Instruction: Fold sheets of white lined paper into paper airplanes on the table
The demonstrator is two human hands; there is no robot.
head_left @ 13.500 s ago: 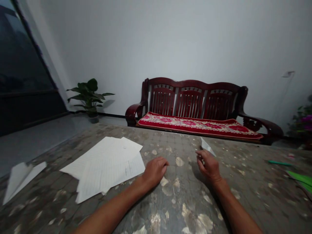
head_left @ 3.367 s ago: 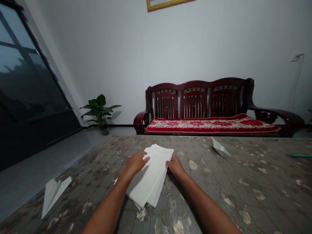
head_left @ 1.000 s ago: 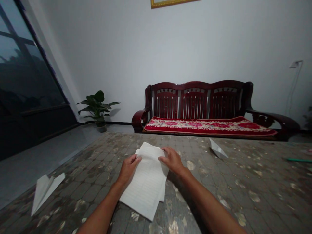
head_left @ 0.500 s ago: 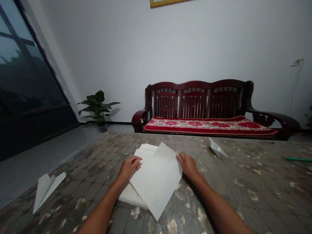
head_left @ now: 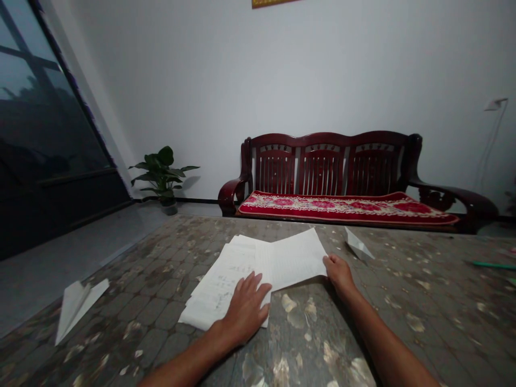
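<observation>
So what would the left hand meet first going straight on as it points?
The left hand, resting on the paper stack, would likely first meet the sheet the right hand grips; its height is unclear.

A red wooden sofa (head_left: 320,172) is set against the white wall (head_left: 193,91), its seat covered by a flowered mat (head_left: 342,206). A plant (head_left: 161,171) is stood in a pot (head_left: 170,208) to its left, near a glass panel (head_left: 28,118). A gold frame (head_left: 271,4) is cut off above. A socket (head_left: 490,105) is mounted at right; a green rod (head_left: 494,265) is borne by the counter (head_left: 403,274).
</observation>
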